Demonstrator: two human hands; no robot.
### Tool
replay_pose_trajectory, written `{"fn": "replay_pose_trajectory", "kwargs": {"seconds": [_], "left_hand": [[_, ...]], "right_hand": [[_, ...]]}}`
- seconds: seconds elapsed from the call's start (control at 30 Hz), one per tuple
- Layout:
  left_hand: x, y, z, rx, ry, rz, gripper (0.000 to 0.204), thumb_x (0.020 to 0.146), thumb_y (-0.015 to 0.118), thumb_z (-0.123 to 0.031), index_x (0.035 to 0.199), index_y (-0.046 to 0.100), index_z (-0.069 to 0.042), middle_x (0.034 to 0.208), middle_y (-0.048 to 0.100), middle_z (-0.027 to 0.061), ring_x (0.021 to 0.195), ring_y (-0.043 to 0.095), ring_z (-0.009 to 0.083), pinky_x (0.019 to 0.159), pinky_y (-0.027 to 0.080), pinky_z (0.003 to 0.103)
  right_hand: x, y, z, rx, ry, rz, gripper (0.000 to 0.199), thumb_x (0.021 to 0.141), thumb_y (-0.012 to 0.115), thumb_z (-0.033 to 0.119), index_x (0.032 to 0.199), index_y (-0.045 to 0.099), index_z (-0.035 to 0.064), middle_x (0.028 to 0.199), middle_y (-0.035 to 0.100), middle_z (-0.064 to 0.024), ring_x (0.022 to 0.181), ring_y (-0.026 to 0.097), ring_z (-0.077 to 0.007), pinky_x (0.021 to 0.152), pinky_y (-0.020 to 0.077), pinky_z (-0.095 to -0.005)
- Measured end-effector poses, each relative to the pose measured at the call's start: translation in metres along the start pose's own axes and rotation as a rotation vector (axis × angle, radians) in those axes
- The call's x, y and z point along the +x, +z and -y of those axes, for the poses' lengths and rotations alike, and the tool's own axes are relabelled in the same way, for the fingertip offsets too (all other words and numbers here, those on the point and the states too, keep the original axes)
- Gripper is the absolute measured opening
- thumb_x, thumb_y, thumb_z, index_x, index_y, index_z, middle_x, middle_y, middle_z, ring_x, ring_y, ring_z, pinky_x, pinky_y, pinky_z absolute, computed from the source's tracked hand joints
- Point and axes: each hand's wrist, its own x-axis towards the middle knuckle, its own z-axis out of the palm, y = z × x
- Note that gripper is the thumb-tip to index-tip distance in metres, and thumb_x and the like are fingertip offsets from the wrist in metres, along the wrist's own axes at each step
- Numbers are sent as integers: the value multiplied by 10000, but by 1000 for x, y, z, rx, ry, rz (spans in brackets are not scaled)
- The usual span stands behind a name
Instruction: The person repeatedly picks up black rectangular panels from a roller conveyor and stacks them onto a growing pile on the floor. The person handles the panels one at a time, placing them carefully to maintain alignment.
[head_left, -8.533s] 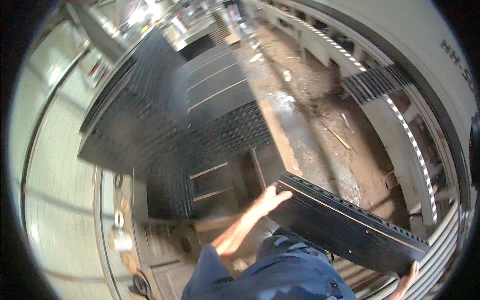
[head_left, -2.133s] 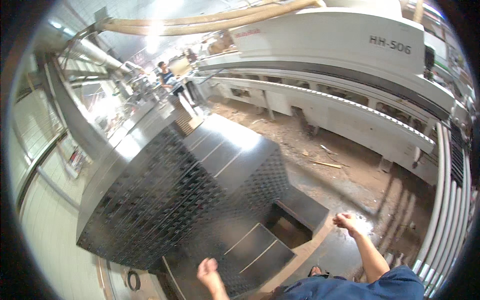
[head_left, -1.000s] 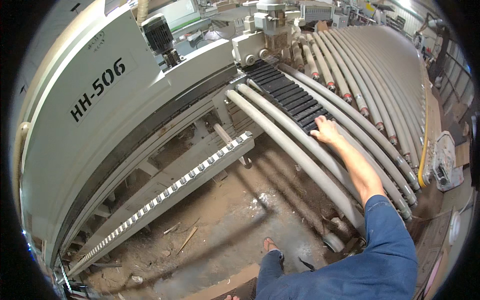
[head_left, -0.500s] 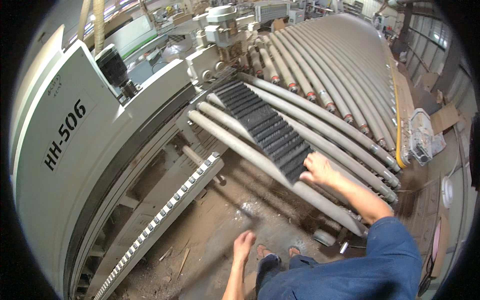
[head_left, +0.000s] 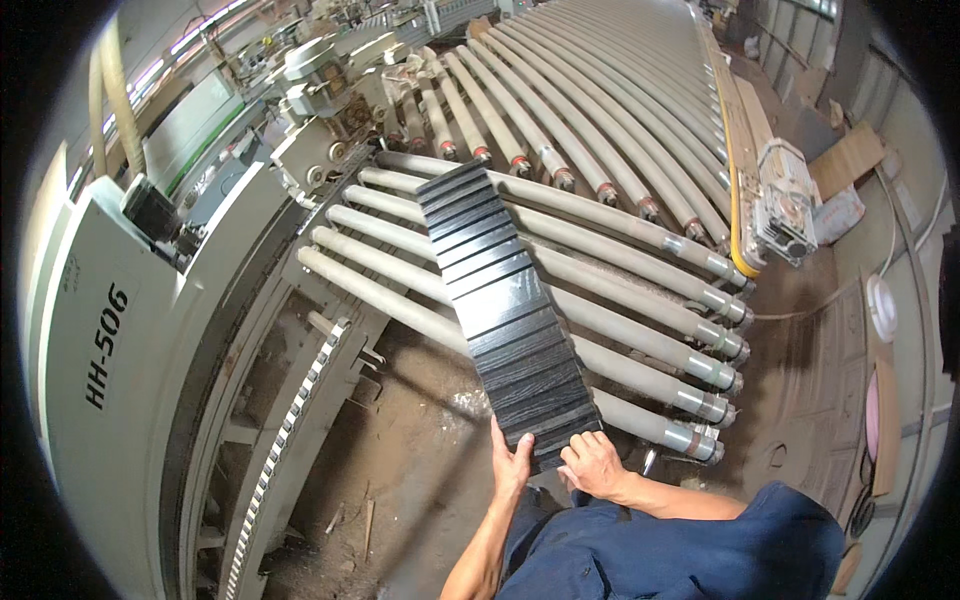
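Observation:
A long black board with crosswise ridges or strips slants up and away from me over the rollers. Its glossy middle catches the light. At its near end, my left hand grips the left edge, thumb on top and fingers mostly hidden below. My right hand is closed on the near right corner, its fingers curled over the edge. Beneath the board run several pale grey conveyor rollers; whether its far end rests on them or is lifted I cannot tell.
To the left stands a large grey-white machine with a toothed track along its lower side. A curved roller conveyor spreads behind, with a yellow-edged rail and a motor at its right. Scraps of wood lie on the floor.
The black board has come toward me and turned more upright in the picture. My left hand, empty before, now holds its near end. My right hand has drawn back with the board.

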Motion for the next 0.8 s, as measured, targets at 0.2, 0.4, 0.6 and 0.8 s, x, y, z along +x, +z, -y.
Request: {"fn": "replay_pose_trajectory", "kwargs": {"seconds": [0.2, 0.4, 0.6, 0.8], "left_hand": [[47, -7, -37, 57, -74, 268, 744, 847, 655, -16, 1484, 274, 26, 1385, 489, 142, 1240, 476, 194, 1048, 366, 295], [92, -10, -52, 189, -167, 379, 687, 797, 743, -79, 1411, 445, -5, 1242, 616, 71, 1065, 576, 139, 935, 454, 282], [80, -14, -17, 471, 104, -184, 503, 883, 675, -291, 1268, 570, 14, 1002, 643, 151, 874, 627, 221, 813, 503, 340], [-8, -80, 68, 408, -307, -155, 351, 893, 635, -365, 997, 676, -32, 823, 679, 141, 793, 649, 229, 759, 515, 372]], "right_hand": [[-2, -5, 6, -10, 4, -37, 106, 757, 566, 135, 844, 547, 78, 824, 480, -78, 811, 516, -245, 707, 422, -361], [20, 7, 0, 68, -17, -58, 121, 738, 576, 119, 840, 539, 65, 857, 495, -91, 828, 532, -258, 673, 456, -376], [34, 13, -10, 46, 99, -40, 218, 737, 714, 205, 878, 591, 93, 909, 528, -93, 879, 566, -266, 690, 514, -397], [75, 28, -4, 99, 70, -17, 238, 706, 726, 193, 874, 608, 72, 898, 565, -134, 848, 595, -321, 701, 507, -443]]}}
